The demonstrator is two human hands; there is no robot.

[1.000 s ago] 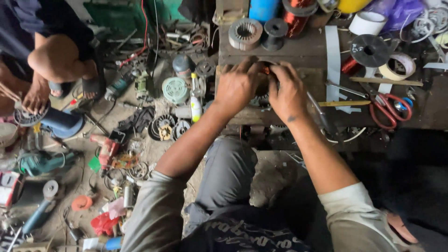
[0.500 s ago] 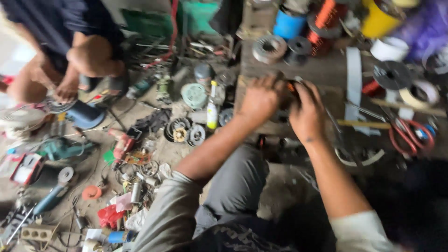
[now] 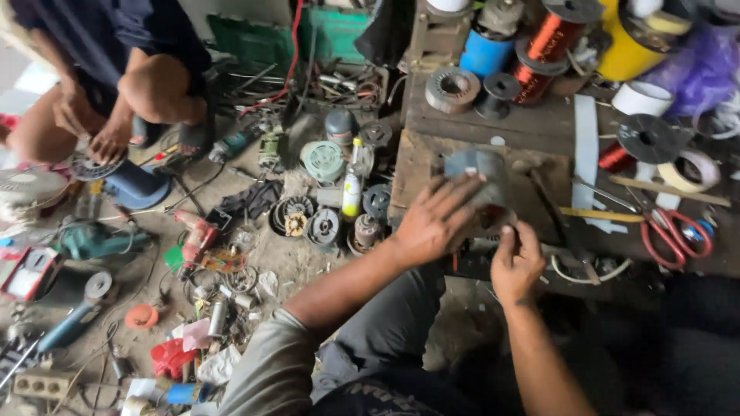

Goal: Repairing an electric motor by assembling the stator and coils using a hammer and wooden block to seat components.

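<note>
- Motor stator (image 3: 479,185), grey and cylindrical, is held at the front edge of the wooden workbench (image 3: 416,166), blurred in the frame.
- The left hand (image 3: 433,219) is spread wide over its near side, fingers splayed and pressed against the casing.
- The right hand (image 3: 515,262) is pinched at the lower right rim, fingers nearly closed; what lies between them cannot be told.
- Red-handled scissors (image 3: 678,231) are seen well apart to the right; copper wire spools (image 3: 551,35) stand at the far edge.
</note>
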